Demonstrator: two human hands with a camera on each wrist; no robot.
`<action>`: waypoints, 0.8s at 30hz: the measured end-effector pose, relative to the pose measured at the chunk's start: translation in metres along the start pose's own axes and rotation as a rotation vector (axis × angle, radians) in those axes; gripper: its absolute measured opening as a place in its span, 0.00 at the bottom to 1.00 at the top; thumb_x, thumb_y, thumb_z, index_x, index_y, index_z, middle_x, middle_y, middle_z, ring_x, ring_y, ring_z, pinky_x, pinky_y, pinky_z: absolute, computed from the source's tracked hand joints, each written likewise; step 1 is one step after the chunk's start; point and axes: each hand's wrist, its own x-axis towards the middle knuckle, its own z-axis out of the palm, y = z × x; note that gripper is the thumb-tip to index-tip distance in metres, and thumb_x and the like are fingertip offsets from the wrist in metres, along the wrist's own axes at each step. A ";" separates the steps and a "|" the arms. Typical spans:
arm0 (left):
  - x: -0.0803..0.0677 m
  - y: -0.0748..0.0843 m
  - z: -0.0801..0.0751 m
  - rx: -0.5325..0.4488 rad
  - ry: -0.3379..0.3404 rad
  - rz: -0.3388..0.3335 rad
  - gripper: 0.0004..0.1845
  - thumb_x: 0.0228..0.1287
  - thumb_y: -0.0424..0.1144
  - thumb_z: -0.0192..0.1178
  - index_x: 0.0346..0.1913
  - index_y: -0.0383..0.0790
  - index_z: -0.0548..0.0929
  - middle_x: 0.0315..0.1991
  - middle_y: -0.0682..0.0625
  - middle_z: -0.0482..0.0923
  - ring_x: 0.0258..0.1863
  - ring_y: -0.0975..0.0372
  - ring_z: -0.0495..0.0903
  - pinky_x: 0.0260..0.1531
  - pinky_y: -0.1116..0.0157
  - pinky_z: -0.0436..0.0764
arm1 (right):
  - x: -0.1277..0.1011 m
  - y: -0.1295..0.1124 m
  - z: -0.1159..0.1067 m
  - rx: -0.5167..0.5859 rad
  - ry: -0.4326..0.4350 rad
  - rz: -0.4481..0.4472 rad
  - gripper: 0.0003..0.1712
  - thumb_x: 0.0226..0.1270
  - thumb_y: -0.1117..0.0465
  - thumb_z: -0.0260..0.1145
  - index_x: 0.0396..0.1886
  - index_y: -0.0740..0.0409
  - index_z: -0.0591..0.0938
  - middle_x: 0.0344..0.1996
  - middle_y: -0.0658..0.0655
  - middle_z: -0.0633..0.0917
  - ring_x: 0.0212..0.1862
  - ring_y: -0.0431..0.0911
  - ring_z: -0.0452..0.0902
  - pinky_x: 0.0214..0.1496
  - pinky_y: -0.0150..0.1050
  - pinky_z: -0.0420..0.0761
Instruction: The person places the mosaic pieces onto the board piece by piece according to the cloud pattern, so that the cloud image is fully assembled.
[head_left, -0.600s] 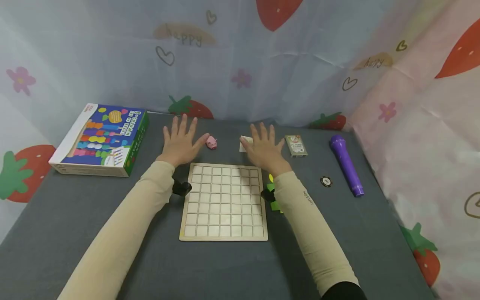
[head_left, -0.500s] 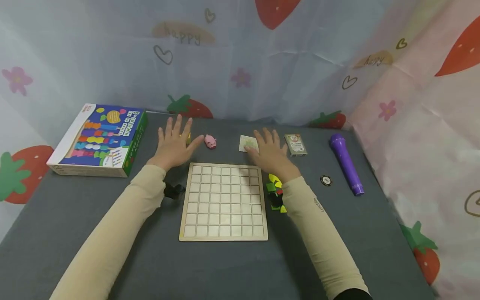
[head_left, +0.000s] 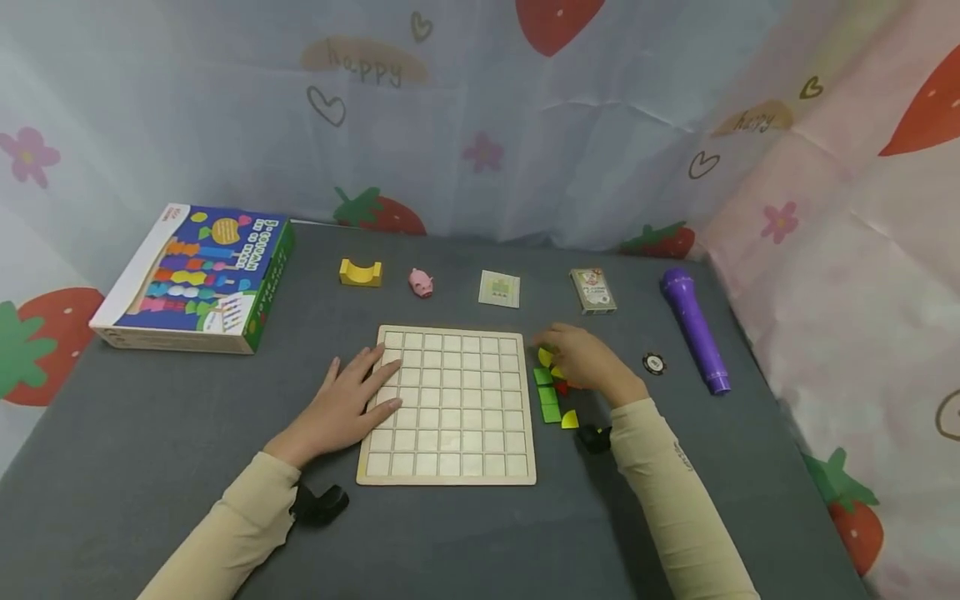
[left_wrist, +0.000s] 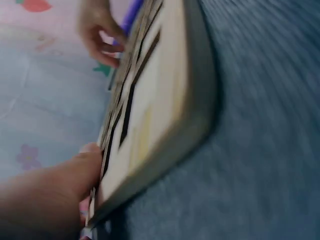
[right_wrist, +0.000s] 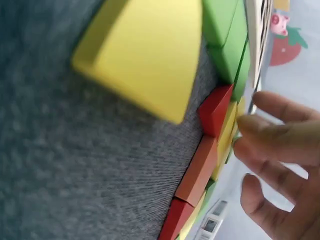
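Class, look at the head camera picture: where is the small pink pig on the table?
The pink pig stands at the far side of the grey table, between the yellow arch block on its left and the small card on its right, beyond the wooden grid board.

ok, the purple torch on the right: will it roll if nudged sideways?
Probably. The torch looks like a round cylinder lying flat on the cloth-covered table, so a sideways push would likely roll it. Its wider head might curve the path. It looks rigid, likely smooth plastic, so possibly a bit slippery to grip.
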 end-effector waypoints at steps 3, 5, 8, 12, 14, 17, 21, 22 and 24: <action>-0.002 -0.001 0.006 0.035 0.028 0.002 0.33 0.70 0.53 0.53 0.73 0.44 0.61 0.75 0.40 0.50 0.74 0.44 0.48 0.67 0.36 0.41 | 0.002 0.005 0.003 0.013 -0.011 0.017 0.21 0.65 0.72 0.61 0.56 0.56 0.80 0.52 0.55 0.79 0.56 0.52 0.75 0.58 0.49 0.77; -0.003 -0.001 0.009 0.071 0.040 -0.002 0.34 0.70 0.55 0.52 0.73 0.45 0.61 0.75 0.41 0.50 0.74 0.45 0.48 0.68 0.37 0.41 | 0.003 0.006 0.003 0.010 -0.018 0.010 0.20 0.64 0.72 0.63 0.55 0.56 0.81 0.52 0.55 0.79 0.57 0.52 0.74 0.59 0.49 0.76; -0.004 -0.001 0.012 0.113 0.060 -0.016 0.34 0.69 0.57 0.52 0.73 0.47 0.61 0.75 0.43 0.51 0.75 0.47 0.49 0.69 0.39 0.42 | 0.004 0.006 0.003 -0.003 -0.010 -0.008 0.18 0.63 0.71 0.65 0.53 0.55 0.83 0.50 0.54 0.80 0.57 0.52 0.73 0.60 0.49 0.75; -0.006 -0.002 0.015 0.150 0.076 -0.029 0.34 0.69 0.60 0.50 0.73 0.50 0.62 0.76 0.45 0.51 0.75 0.49 0.49 0.70 0.40 0.42 | 0.005 0.006 0.006 -0.036 0.029 -0.011 0.15 0.62 0.66 0.68 0.49 0.53 0.85 0.49 0.53 0.80 0.55 0.51 0.72 0.58 0.47 0.76; -0.007 -0.003 0.015 0.154 0.081 -0.027 0.34 0.69 0.60 0.49 0.73 0.50 0.62 0.76 0.45 0.51 0.75 0.50 0.50 0.70 0.40 0.43 | 0.006 0.006 0.008 -0.052 0.049 -0.006 0.14 0.62 0.63 0.69 0.48 0.52 0.85 0.49 0.52 0.81 0.54 0.50 0.72 0.57 0.46 0.76; -0.007 -0.002 0.016 0.150 0.090 -0.021 0.34 0.69 0.60 0.49 0.73 0.50 0.62 0.76 0.45 0.51 0.74 0.50 0.50 0.69 0.40 0.43 | 0.007 0.006 0.010 -0.073 0.069 -0.004 0.14 0.61 0.61 0.70 0.48 0.52 0.85 0.49 0.52 0.81 0.54 0.49 0.72 0.56 0.46 0.76; -0.007 -0.002 0.017 0.122 0.124 -0.025 0.36 0.69 0.59 0.51 0.74 0.47 0.60 0.75 0.45 0.52 0.75 0.50 0.50 0.70 0.42 0.44 | 0.006 0.007 0.011 -0.092 0.069 -0.012 0.16 0.61 0.61 0.70 0.49 0.52 0.84 0.50 0.52 0.81 0.54 0.49 0.72 0.56 0.45 0.76; -0.007 -0.003 0.017 0.116 0.134 -0.029 0.36 0.68 0.58 0.52 0.74 0.46 0.60 0.75 0.44 0.52 0.75 0.49 0.50 0.70 0.43 0.44 | 0.007 0.008 0.011 -0.097 0.068 -0.016 0.16 0.60 0.62 0.70 0.49 0.52 0.84 0.50 0.52 0.81 0.54 0.49 0.72 0.56 0.45 0.76; -0.007 -0.004 0.018 0.109 0.147 -0.041 0.37 0.68 0.58 0.52 0.74 0.44 0.59 0.75 0.43 0.52 0.75 0.49 0.49 0.70 0.44 0.45 | 0.007 0.008 0.011 -0.101 0.063 -0.022 0.16 0.60 0.63 0.70 0.50 0.53 0.84 0.50 0.52 0.81 0.54 0.49 0.72 0.57 0.44 0.76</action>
